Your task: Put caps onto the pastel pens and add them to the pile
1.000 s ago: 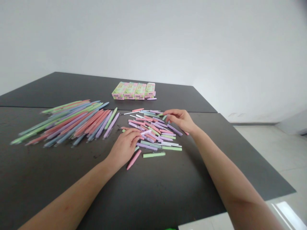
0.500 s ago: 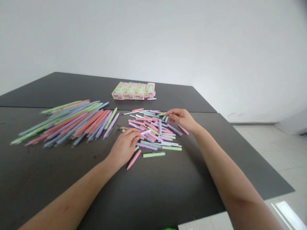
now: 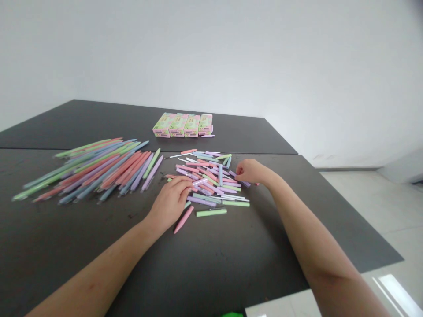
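My left hand [image 3: 172, 193] is at the left edge of a pile of loose pen parts, with thumb and fingers pinched on a light purple pen part [image 3: 200, 182]. At the pile's right side, my right hand [image 3: 250, 171] has its fingertips closed on a darker purple pen part [image 3: 244, 183] lying on the table; the grip is partly hidden. The pile [image 3: 211, 174] mixes short pink, purple, green and blue pen pieces with thin white refills [image 3: 233, 197]. Nearest me lie a green piece [image 3: 211, 212] and a pink tapered piece [image 3: 183, 219].
Left of the pile, many long pastel pens [image 3: 95, 169] lie heaped in clear wrapping. Several small green and pink boxes [image 3: 177, 125] stand in a row farther back, with a purple piece [image 3: 208, 136] before them. A seam crosses the dark table [image 3: 205, 264].
My right hand has moved from the pile's far right corner toward me and slightly right, down to the darker purple part. My left hand keeps its hold on the light purple part.
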Tool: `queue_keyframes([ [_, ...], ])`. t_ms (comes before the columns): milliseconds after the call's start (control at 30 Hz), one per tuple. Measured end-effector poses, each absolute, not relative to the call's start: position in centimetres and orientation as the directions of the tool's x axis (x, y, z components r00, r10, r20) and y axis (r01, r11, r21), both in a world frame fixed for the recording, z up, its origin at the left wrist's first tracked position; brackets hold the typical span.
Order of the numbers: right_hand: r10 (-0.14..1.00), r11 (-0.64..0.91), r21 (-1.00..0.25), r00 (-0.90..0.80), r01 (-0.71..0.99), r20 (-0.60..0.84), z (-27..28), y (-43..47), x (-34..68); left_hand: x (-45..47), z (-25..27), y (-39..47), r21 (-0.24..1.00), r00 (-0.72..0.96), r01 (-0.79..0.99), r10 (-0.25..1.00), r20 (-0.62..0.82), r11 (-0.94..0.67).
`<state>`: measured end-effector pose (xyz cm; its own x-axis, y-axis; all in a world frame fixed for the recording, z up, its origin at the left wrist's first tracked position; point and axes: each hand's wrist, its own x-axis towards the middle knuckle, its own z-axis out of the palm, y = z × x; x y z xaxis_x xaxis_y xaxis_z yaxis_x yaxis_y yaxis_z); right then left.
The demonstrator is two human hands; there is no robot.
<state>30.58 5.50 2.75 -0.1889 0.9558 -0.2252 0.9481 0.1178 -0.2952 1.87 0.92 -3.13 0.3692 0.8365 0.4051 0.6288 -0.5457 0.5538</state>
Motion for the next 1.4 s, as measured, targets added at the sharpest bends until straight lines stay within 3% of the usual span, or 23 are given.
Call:
queue_keyframes([
  [67,0.967,0.087,-0.322,-0.158,0.943,-0.201,2.9,5.5,30.5,1.9,-3.0,0.9,0.556,0.364,0.621,0.832,0.419,-0.552],
  [133,0.969,0.047,-0.482,-0.157,0.875,-0.19,3.2,5.4,30.2,2.0,-2.8,0.8,0.568,0.354,0.604,0.827,0.438,-0.559],
  [233,0.936,-0.034,-0.853,-0.284,0.521,-0.21,3.7,4.9,29.2,2.0,-2.2,0.5,0.611,0.333,0.559,0.826,0.454,-0.561],
  [300,0.897,-0.119,-0.961,-0.388,0.251,-0.212,3.8,4.5,28.0,2.1,-1.8,0.3,0.641,0.318,0.525,0.828,0.462,-0.56],
  [400,0.862,-0.198,-0.978,-0.464,0.065,-0.206,3.8,3.6,26.1,2.1,-1.2,0.0,0.656,0.309,0.482,0.813,0.494,-0.581],
  [600,0.81,-0.23,-0.97,-0.567,-0.074,-0.148,3.1,2.0,23.3,2.3,-0.6,-0.6,0.63,0.432,0.391,0.738,0.518,-0.671],
  [700,0.797,-0.195,-0.977,-0.595,-0.083,-0.109,2.6,1.8,22.9,2.3,-0.8,-0.6,0.605,0.509,0.36,0.693,0.511,-0.71],
  [1000,0.781,-0.265,-0.959,-0.606,-0.104,-0.15,2.4,1.3,22.1,2.4,-1.3,-0.2,0.549,0.469,0.388,0.671,0.574,-0.741],
  [1400,0.743,-0.323,-0.932,-0.653,-0.163,-0.143,2.7,1.1,22.4,2.2,-1.5,-0.2,0.562,0.477,0.403,0.69,0.544,-0.722],
])
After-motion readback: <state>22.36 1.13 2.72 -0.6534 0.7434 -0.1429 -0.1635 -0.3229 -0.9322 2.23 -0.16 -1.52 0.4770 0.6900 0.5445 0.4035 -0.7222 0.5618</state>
